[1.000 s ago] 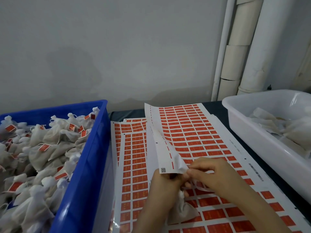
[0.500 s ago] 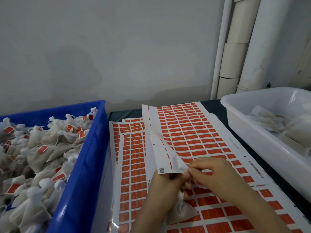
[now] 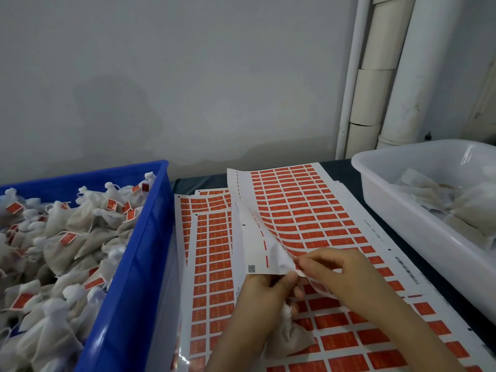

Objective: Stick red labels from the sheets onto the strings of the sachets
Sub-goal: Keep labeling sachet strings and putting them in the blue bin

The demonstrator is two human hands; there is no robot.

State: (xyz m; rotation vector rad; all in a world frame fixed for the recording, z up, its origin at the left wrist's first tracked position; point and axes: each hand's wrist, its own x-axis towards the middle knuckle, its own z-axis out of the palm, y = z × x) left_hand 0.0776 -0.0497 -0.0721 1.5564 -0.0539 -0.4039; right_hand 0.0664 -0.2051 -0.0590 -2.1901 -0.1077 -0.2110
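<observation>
Sheets of red labels (image 3: 300, 210) lie spread across the dark table. The top sheet's left edge (image 3: 257, 245) is curled up off the pile. My left hand (image 3: 264, 294) grips a white sachet (image 3: 288, 335) that hangs below it, and its thumb meets the lifted sheet corner. My right hand (image 3: 335, 275) pinches at that same corner with thumb and fingertips, right against my left thumb. What sits between the fingertips is too small to make out.
A blue crate (image 3: 139, 251) at the left is full of white sachets (image 3: 61, 237) with red labels on their strings. A white tub (image 3: 402, 210) at the right holds several sachets. A grey wall and white pipes (image 3: 397, 76) stand behind the table.
The hands stay pinched together at the curled sheet corner, with only slight shifts of the fingers. The view has tilted a little.
</observation>
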